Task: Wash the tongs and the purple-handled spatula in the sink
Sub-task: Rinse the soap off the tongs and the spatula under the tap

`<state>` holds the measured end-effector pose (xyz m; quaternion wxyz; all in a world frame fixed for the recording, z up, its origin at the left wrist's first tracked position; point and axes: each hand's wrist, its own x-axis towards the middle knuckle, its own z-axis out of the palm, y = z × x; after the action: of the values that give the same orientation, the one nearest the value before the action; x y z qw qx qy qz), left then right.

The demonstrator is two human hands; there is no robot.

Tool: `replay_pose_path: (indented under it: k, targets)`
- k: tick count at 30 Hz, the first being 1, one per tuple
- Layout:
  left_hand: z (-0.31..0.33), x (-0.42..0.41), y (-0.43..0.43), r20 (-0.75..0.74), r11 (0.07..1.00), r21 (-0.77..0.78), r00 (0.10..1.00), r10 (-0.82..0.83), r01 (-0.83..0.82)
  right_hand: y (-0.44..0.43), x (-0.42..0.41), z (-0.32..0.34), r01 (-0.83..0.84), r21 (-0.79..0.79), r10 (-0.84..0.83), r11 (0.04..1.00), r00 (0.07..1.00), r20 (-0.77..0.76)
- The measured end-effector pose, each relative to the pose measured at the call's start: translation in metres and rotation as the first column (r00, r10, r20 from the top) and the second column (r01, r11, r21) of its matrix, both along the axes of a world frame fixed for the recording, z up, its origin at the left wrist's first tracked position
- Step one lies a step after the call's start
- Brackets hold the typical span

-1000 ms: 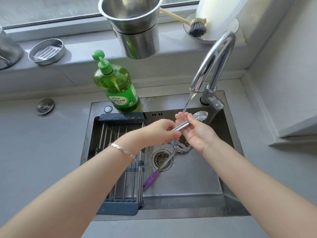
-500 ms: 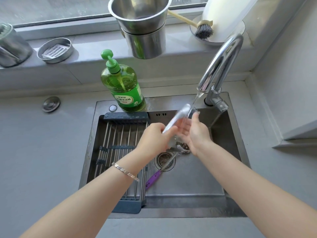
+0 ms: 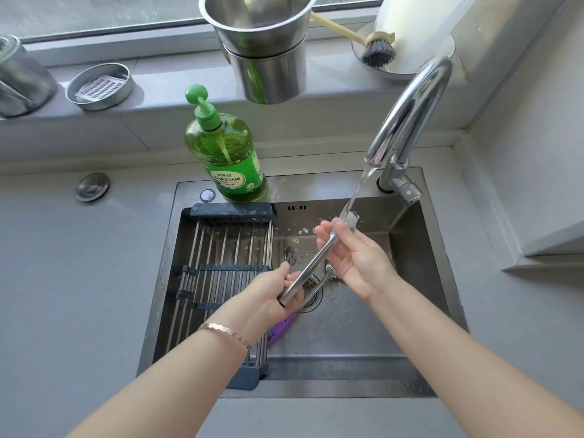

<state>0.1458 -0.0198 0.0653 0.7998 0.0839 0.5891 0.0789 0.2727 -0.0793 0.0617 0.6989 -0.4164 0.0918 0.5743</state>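
Note:
My left hand (image 3: 271, 295) grips the lower end of the steel tongs (image 3: 311, 267), which slant up to the right over the steel sink (image 3: 363, 349). The tongs' tip sits under the water stream from the faucet (image 3: 407, 112). My right hand (image 3: 354, 254) is spread open with its fingers against the upper part of the tongs. The spatula lies on the sink floor by the drain. Its purple handle (image 3: 281, 328) shows below my left hand, and its metal shaft (image 3: 319, 286) runs up toward my right hand. The spatula's head is mostly hidden.
A grey roll-up drying rack (image 3: 218, 273) covers the sink's left half. A green soap bottle (image 3: 227, 153) stands on the sink's back rim. On the sill are stacked steel cups (image 3: 265, 49), a round steel dish (image 3: 99, 85) and a dish brush (image 3: 376, 49).
My left hand has slid down to the tongs' lower end and moved toward me. My right hand has opened flat along the upper part, and the tongs now lie steeper under the stream.

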Motion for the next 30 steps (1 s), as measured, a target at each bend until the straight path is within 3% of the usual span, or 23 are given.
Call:
replay_pose_path:
  k: [5, 8, 13, 18, 21, 24, 27, 30]
  targets:
    - [-0.006, 0.005, -0.017, -0.1, 0.977, -0.01, 0.972, -0.212, 0.212, 0.017, -0.009, 0.014, -0.06, -0.275, 0.143, 0.96, 0.944, 0.296]
    - [-0.009, 0.006, -0.016, -0.112, 0.975, -0.028, 0.968, -0.223, 0.221, 0.021, -0.009, 0.018, -0.042, -0.258, 0.123, 0.965, 0.944, 0.306]
    - [-0.011, 0.01, -0.012, -0.142, 0.981, -0.008, 0.971, -0.192, 0.193, 0.016, -0.013, 0.013, -0.113, -0.051, 0.122, 0.992, 0.968, 0.219]
    - [-0.005, 0.017, -0.015, -0.195, 0.93, 0.147, 0.932, -0.306, 0.337, 0.019, -0.004, 0.017, -0.066, -0.283, 0.151, 0.957, 0.944, 0.294]
    - [-0.004, 0.027, -0.012, -0.319, 0.765, 0.358, 0.84, -0.439, 0.536, 0.022, 0.002, 0.016, 0.012, -0.335, 0.075, 0.942, 0.967, 0.244]
    - [-0.002, 0.036, -0.011, -0.465, 0.476, 0.539, 0.717, -0.519, 0.694, 0.024, 0.011, 0.014, 0.106, -0.278, -0.074, 0.955, 0.99, 0.122]
    - [-0.001, 0.047, -0.01, -0.628, 0.119, 0.582, 0.537, -0.563, 0.805, 0.028, 0.025, 0.014, 0.28, -0.206, -0.297, 0.938, 0.953, -0.054]
    - [0.008, 0.062, -0.003, -0.723, -0.074, 0.573, 0.461, -0.514, 0.816, 0.029, 0.038, 0.017, 0.351, -0.164, -0.368, 0.922, 0.926, -0.09]
